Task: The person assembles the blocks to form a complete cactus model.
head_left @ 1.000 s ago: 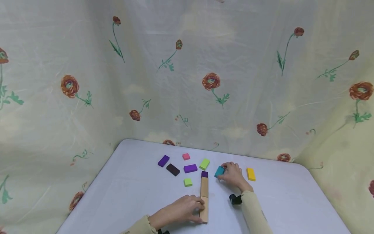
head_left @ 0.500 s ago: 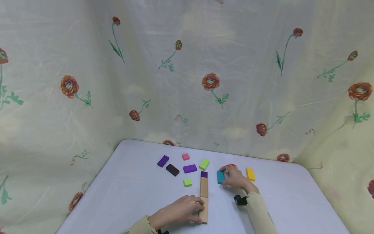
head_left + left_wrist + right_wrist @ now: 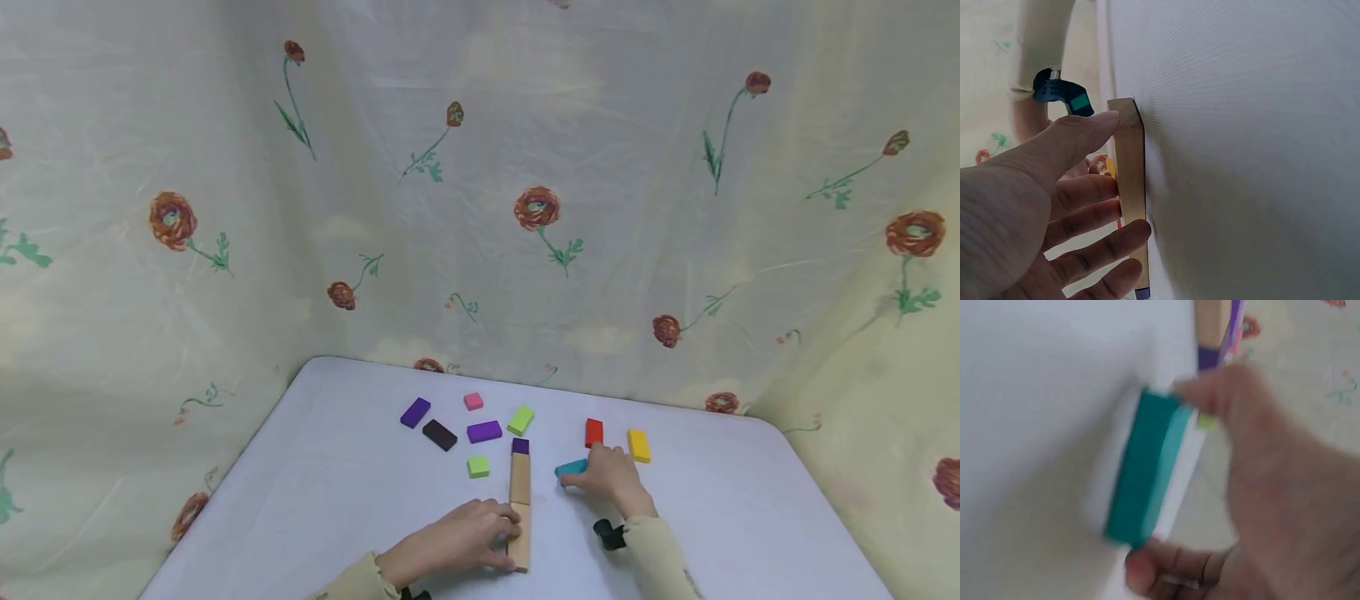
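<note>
Teal block (image 3: 571,468) turned, long axis nearly sideways

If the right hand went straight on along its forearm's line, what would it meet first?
Probably the red block, just beyond the right hand, which holds the blue block; whether any gap remains is hard to judge.
</note>
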`<act>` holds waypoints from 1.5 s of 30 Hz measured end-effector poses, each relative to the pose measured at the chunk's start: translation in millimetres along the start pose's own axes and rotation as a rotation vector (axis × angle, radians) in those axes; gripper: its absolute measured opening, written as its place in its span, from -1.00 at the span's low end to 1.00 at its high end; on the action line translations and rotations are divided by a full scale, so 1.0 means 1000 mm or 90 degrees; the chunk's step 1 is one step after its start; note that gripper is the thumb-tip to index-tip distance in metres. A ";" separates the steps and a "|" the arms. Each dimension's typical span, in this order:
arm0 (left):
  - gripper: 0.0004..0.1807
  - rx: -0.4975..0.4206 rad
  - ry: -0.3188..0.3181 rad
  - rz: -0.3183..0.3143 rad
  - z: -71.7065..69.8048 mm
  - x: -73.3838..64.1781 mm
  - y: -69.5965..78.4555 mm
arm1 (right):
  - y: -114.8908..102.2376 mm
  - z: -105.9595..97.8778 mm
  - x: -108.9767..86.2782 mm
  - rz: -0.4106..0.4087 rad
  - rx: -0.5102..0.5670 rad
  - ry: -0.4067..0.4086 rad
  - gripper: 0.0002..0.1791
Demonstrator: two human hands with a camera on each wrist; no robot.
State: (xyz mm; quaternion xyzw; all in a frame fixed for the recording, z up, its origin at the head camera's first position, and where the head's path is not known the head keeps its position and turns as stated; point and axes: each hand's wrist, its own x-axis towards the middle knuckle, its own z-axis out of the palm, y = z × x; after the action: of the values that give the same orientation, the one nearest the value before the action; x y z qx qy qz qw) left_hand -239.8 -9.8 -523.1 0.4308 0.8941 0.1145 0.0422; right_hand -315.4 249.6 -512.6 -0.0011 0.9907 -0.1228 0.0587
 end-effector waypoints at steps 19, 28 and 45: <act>-0.52 -0.023 -0.007 -0.006 -0.001 0.001 0.001 | -0.009 -0.008 -0.013 0.084 0.025 0.003 0.10; -0.52 -0.023 -0.011 -0.015 0.000 0.002 0.000 | 0.019 -0.017 0.001 -0.106 0.168 -0.016 -0.30; -0.53 -0.014 -0.010 -0.016 0.001 0.002 0.000 | 0.033 0.009 0.016 -0.092 0.206 -0.026 -0.69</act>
State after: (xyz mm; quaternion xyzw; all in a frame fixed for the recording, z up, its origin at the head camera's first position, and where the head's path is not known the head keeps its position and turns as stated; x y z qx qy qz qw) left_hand -240.9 -8.4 -523.9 0.4198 0.8979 0.1205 0.0558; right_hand -329.7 278.9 -530.8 -0.0652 0.9541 -0.2841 0.0689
